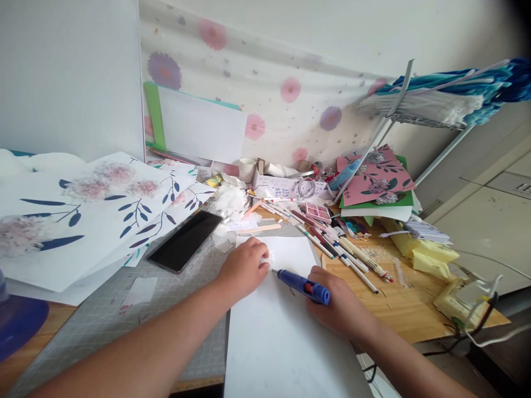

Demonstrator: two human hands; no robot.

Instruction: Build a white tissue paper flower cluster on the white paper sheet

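Note:
My right hand (334,301) is wrapped round a blue glue gun (305,286), whose thin tip points left toward my left hand. Close to that tip, my left hand (248,268) is closed in a pinch on a small white fluffy piece (270,258), mostly covered by the fingers. Both hands are over a white sheet of paper (265,342), which lies partly on a grey cutting mat (186,315). A black phone (185,241) rests on the mat to the left of my left hand.
Papers with fluffy pink flowers and dark leaves (95,210) spread at the left. Several pens (327,237) and a heap of white fluff (230,202) lie behind the sheet. Pink and green cards (377,177) stand at the right, below bundled blue and white stems (448,99).

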